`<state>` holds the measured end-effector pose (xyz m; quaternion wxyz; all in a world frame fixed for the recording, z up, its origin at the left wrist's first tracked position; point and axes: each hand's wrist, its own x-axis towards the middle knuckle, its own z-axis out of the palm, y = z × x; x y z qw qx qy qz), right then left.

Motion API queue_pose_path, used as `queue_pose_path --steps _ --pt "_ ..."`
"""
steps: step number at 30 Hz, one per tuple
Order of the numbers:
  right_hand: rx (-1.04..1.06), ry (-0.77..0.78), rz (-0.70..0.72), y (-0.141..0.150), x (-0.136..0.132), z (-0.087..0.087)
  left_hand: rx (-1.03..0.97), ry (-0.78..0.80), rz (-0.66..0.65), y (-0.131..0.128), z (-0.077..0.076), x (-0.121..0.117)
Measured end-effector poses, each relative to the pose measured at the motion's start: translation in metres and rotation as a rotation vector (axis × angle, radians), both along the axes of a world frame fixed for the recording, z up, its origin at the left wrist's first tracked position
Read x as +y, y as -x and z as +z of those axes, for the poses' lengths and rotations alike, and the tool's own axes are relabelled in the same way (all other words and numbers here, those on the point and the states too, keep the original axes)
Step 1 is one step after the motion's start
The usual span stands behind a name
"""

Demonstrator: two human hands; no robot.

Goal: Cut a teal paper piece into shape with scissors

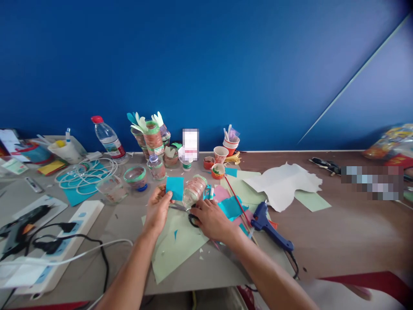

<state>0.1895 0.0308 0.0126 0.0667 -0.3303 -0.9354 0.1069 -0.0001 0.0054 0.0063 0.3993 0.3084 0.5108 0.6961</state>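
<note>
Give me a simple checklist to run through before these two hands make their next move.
1. Bright blue square of paper held: ok, pinched between the left hand's thumb and fingers.
2. Right hand at the black-handled metal scissors: ok, it touches the handles.
3. Right grip fully closed on them: cannot tell, the hand hides part of the handles.
4. Free space around the blades: not ok, a clear bottle with a brownish wrapped body crowds them.
5. Dark blue plastic glue gun apart from both hands: ok, it rests beyond the right hand.
6. Glue gun cool: cannot tell.
</note>
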Motion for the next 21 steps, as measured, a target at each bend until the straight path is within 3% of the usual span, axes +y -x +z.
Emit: queue_pose_path --steps 10,21 --pt "0.049 0.027 -0.018 -0.002 0.006 0.002 -0.036 -0.033 0.004 -0.001 0.0 0.001" --pt "0.317 0.244 -0.072 -0.026 0.022 0.013 -0.288 -0.156 0.049 0.007 0.005 0.003"
